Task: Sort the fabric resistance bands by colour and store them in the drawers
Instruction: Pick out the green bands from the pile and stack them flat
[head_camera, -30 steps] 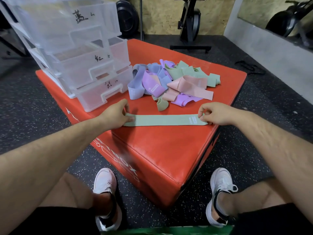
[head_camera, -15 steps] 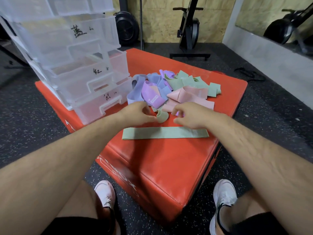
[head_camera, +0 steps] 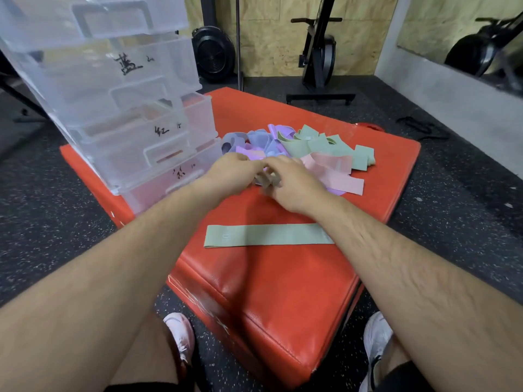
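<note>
A flattened green band (head_camera: 266, 235) lies alone near the front of the red padded box (head_camera: 283, 292). Behind it sits a heap of bands: green (head_camera: 319, 145), pink (head_camera: 334, 172), purple (head_camera: 278, 130) and blue-grey (head_camera: 257, 138). At the heap's near edge my left hand (head_camera: 232, 174) and my right hand (head_camera: 294, 182) meet over a small curled green band (head_camera: 266, 181), fingers curled around it; motion blur hides the exact grip. A clear plastic drawer unit (head_camera: 119, 108) with handwritten labels stands at the left.
The box stands on black speckled gym flooring. An exercise machine (head_camera: 319, 52) and a fan wheel (head_camera: 213, 52) stand at the back wall. My two white shoes (head_camera: 181, 335) rest on the floor on either side of the box's near corner.
Both hands let go of the flat green band and moved forward to the heap's edge, closing on the small curled green band. The camera tilted up and nearer.
</note>
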Action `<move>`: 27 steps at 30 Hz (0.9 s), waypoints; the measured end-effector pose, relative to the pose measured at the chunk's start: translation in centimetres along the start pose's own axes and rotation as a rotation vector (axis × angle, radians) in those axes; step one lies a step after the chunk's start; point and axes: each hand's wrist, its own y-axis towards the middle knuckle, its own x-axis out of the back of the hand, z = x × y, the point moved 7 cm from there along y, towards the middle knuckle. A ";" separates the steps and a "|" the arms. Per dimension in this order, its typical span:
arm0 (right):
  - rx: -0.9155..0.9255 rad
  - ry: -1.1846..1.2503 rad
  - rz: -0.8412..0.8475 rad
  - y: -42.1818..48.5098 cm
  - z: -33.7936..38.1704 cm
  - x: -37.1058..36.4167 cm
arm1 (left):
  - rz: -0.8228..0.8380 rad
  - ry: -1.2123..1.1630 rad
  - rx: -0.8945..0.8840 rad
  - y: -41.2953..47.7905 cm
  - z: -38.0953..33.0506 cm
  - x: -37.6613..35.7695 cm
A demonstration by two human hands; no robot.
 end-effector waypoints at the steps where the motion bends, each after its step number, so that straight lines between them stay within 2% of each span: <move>1: 0.016 0.047 -0.067 0.1 0.5 0.8 | -0.006 -0.054 0.015 -0.3 0.0 0.8; 3: 0.036 0.215 -0.166 0.4 1.3 2.2 | -0.029 -0.139 0.032 -0.6 0.3 2.1; 6: 0.015 0.390 -0.160 0.9 2.0 3.1 | -0.186 -0.143 -0.092 -1.1 0.2 4.0; 8: 0.001 0.390 -0.136 0.9 2.1 3.2 | -0.245 -0.191 -0.213 -1.9 -0.6 4.6; 10: -0.007 0.386 -0.117 0.8 2.1 3.2 | -0.180 -0.267 -0.274 -2.5 -1.3 4.5; 12: -0.015 0.381 -0.096 0.8 2.1 3.2 | -0.112 -0.234 -0.297 -2.8 -1.6 4.3; 15: -0.010 0.422 -0.052 0.6 2.0 3.0 | -0.116 -0.126 -0.319 -2.2 -1.1 4.5; 19: 0.016 0.462 0.012 0.3 2.0 2.6 | -0.066 -0.140 -0.305 -1.9 -0.5 4.4; 23: -0.013 0.383 0.070 0.7 0.9 1.5 | -0.130 -0.166 -0.351 -2.4 -1.0 5.4; 27: -0.066 0.272 0.023 1.9 -0.7 1.0 | -0.245 -0.276 -0.362 -2.6 -0.8 7.6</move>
